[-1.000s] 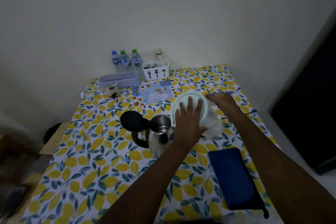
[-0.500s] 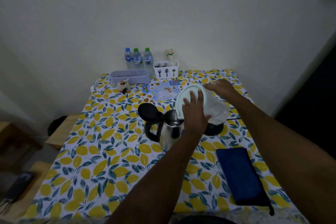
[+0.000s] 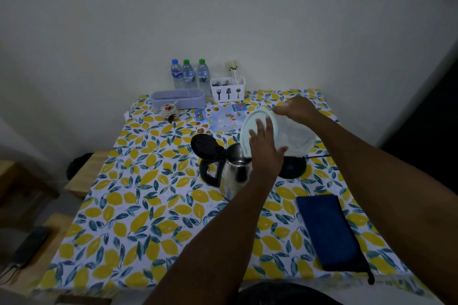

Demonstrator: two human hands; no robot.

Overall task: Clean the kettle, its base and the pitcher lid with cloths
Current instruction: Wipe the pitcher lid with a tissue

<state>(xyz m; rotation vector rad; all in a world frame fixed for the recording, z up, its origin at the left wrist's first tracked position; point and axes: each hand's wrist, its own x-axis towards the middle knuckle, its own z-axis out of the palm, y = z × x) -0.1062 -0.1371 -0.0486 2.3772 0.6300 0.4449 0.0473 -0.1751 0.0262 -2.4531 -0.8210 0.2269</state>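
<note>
My left hand [image 3: 266, 153] holds the round pale-green pitcher lid [image 3: 252, 126] on edge above the table. My right hand [image 3: 297, 109] presses a white cloth [image 3: 297, 136] against the lid's far face. Just below the lid stands the steel kettle [image 3: 235, 173] with a black handle and its black flip lid [image 3: 204, 143] open. The black kettle base [image 3: 293, 168] sits to the kettle's right, partly hidden by the cloth and my left hand. A folded dark-blue cloth [image 3: 329, 230] lies at the front right of the table.
On the lemon-print tablecloth [image 3: 148, 205], three water bottles [image 3: 189, 74], a white cutlery caddy [image 3: 228, 90], a lilac box [image 3: 178, 99], a small jar [image 3: 168, 110] and a printed blue mat [image 3: 223, 119] stand at the back. Wooden furniture [image 3: 81, 176] stands left of the table.
The lid has been raised and tilted further on edge, and my right hand with the white cloth has slid up to its far top rim. The camera view has shifted.
</note>
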